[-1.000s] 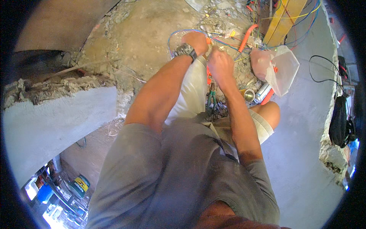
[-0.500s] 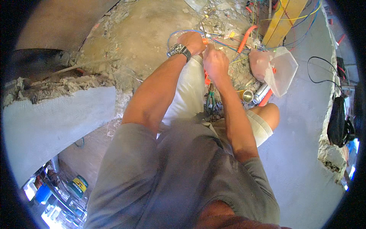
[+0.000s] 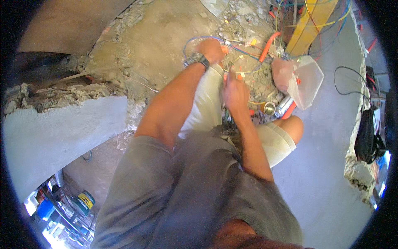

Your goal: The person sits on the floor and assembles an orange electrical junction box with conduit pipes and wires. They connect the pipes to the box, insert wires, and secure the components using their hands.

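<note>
My left hand, a watch on its wrist, is closed around the end of an orange tube above my knee. Thin blue and coloured wires run past it, one blue loop curving around the hand. Lower and to the right, my right hand is closed on a slim tool with a dark tip pointing away from me. Its lower part is hidden by the fingers and blurred, so its exact kind does not show. Both hands are apart.
To the right lie a bent orange tube, an open can, a silver can and a translucent plastic bag. A yellow post stands behind them. Broken, rough-edged grey walls flank me, and rubble covers the far ground.
My right hand has drawn back from beside my left hand, and a dark tool tip now shows beyond it. The left hand has stayed nearly in place with the orange tube.
</note>
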A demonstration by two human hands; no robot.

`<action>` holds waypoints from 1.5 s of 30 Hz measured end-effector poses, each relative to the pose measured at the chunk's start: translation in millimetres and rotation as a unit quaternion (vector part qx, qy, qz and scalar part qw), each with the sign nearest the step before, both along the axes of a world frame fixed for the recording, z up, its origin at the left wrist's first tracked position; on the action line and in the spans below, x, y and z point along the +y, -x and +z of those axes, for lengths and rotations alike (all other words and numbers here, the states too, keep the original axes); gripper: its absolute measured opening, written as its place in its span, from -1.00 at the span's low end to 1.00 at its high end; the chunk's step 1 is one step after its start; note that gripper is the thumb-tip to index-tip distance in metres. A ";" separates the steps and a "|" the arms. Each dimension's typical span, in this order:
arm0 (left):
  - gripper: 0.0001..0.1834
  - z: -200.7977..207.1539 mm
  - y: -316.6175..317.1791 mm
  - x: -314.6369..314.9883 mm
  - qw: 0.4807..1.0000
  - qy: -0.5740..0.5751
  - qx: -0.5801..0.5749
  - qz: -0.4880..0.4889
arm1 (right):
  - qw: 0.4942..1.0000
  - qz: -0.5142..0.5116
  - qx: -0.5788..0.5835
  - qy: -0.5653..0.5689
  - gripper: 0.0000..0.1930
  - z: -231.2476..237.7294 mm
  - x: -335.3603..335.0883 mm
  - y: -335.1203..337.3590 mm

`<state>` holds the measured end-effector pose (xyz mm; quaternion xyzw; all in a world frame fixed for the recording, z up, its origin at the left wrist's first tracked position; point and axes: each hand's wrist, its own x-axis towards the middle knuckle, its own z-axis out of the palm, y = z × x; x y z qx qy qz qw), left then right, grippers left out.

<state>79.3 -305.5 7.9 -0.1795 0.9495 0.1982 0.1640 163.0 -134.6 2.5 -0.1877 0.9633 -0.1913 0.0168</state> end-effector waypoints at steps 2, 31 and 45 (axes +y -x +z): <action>-0.66 -16.5 -4.7 8.3 0.999 0.024 0.032 0.002 | 1.000 0.004 -0.025 0.000 -0.84 12.6 5.1 6.9; -0.63 -14.6 -20.5 7.8 0.993 0.043 0.086 -0.064 | 0.996 0.042 0.080 -0.005 -0.79 6.1 5.6 3.0; -0.51 5.4 -47.2 -28.1 0.965 -0.098 0.238 0.041 | 0.990 0.035 -0.109 -0.080 -0.78 -51.6 82.8 -88.2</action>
